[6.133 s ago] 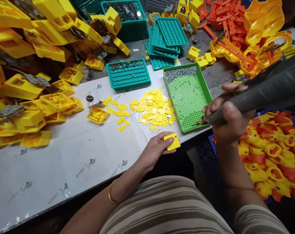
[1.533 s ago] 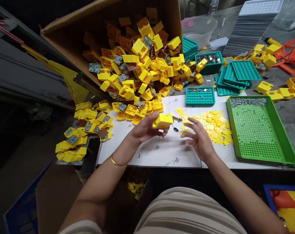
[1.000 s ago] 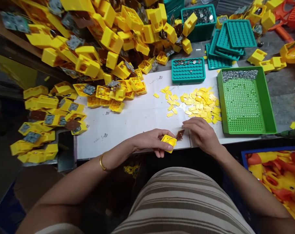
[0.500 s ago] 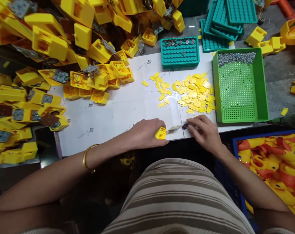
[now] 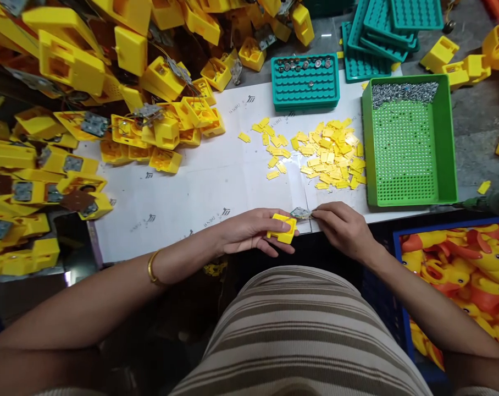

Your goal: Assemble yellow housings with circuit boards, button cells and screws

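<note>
Holding yellow case (image 5: 283,233): left grip (image 5: 249,230); right grip (image 5: 348,230) unclear; green basket (image 5: 446,154) contains metal pieces (image 5: 402,94).

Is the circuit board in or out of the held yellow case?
Out. The circuit board shows outside the yellow case, between the left hand holding the case and the right hand.

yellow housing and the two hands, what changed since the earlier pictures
The right hand let go of the power screwdriver, which is now beside the green basket, and moved left to the circuit board. The left hand turned the yellow housing so its hollow shows more fully. The teal tray and green basket stayed put.
</note>
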`<state>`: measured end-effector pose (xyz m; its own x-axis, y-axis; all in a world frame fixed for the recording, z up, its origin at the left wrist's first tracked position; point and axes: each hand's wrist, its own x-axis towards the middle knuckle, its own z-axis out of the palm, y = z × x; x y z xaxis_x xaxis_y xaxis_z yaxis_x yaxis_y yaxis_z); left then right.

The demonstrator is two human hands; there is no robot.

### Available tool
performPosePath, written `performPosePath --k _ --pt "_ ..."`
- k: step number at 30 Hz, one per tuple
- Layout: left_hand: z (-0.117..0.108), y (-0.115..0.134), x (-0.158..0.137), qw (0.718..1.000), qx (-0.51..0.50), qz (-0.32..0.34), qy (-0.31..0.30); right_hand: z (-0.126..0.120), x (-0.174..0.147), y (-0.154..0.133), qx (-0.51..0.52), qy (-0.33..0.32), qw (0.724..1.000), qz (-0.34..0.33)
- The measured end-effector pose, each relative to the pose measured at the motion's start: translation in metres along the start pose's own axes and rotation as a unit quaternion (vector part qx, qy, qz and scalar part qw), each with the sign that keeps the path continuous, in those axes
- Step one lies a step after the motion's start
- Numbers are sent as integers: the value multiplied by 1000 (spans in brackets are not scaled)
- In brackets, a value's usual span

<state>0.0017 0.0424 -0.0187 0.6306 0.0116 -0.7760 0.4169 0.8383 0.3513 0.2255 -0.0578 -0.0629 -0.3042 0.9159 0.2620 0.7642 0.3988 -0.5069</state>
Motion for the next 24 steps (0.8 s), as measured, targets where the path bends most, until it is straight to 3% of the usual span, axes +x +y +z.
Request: performPosePath --k 7,16,19,21,22,24 --pt "-1 -14 4 991 -117 42 -43 -8 9 1 10 -59 997 54" --pt "-3 -19 4 984 -159 78 -34 -21 21 5 -2 -172 984 36" --pt "2 -20 4 983 -150 102 -11 -20 22 7 10 -155 986 60" --pt "5 -21 5 982 -145 125 2 -17 23 8 76 -110 984 114" --pt "7 -21 5 980 -142 136 6 -16 24 7 134 -84 975 156" --pt "8 -21 7 979 -132 154 11 -14 27 3 275 -44 927 252"
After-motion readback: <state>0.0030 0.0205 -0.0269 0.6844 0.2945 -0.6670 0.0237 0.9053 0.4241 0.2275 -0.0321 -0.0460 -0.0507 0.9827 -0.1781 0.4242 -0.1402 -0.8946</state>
